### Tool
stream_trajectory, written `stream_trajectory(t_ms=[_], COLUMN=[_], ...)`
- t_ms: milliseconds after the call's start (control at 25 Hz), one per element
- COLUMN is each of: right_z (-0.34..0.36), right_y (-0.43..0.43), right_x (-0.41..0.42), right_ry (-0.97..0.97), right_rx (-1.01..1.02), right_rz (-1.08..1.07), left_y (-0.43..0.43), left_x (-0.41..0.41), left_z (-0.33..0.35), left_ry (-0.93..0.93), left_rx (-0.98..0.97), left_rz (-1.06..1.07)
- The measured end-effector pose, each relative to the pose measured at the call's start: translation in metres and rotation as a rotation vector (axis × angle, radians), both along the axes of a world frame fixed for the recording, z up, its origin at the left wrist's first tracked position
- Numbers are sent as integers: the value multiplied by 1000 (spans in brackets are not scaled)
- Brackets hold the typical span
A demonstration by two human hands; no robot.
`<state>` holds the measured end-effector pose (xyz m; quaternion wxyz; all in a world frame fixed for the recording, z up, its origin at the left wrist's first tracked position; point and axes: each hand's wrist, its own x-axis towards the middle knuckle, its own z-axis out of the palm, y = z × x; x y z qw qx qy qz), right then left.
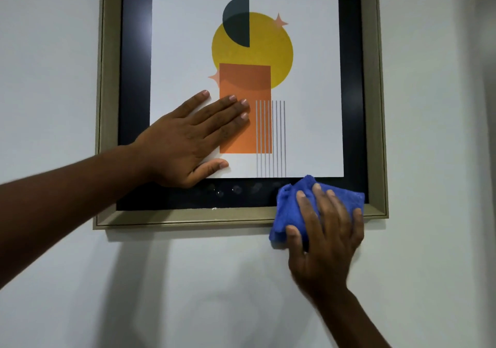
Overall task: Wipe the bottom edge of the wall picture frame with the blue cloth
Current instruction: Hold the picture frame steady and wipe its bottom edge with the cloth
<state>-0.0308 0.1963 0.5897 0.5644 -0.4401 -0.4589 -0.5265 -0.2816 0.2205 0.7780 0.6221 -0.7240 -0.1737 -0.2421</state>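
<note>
A picture frame [188,217] with a dull gold border hangs on a white wall; its glass covers a print of a yellow circle, an orange rectangle and grey stripes. My left hand [188,138] lies flat and spread on the lower left of the glass. My right hand [324,237] presses a folded blue cloth [288,213] against the bottom edge of the frame, near its right corner. The cloth overlaps the dark mat above the edge and the wall below it. My fingers hide much of the cloth.
Smudges and fingerprints [236,189] mark the dark mat strip between my two hands. The white wall [188,280] surrounds the frame, with shadows of my arms below it.
</note>
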Motion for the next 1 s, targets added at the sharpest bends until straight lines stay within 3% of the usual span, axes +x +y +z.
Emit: stream_trajectory(t_ms=[120,280,440,600,760,880,920,1000], right_z=[10,-10,12,-7,12,-7,-8,6], right_y=[6,4,10,7,13,12,11,14], right_x=[-31,-23,-54,-41,-76,-77,-72,-83], right_ry=[243,-9,282,-9,284,7,-14,147], right_rx=[36,-38,31,-15,59,9,4,37], right_rz=[36,-50,30,-22,35,-30,-35,-5], left_y=[-1,0,-1,1,4,4,5,7], left_x=[-3,-4,-6,-7,-8,-15,-18,-20], left_z=[0,-1,-1,-2,0,8,9,9], left_ry=[-8,-13,-33,-42,-44,80,91,82], left_rx=[-6,-17,-17,-9,5,1,8,15], left_rz=[-5,-10,-28,-40,-66,-48,-43,-42])
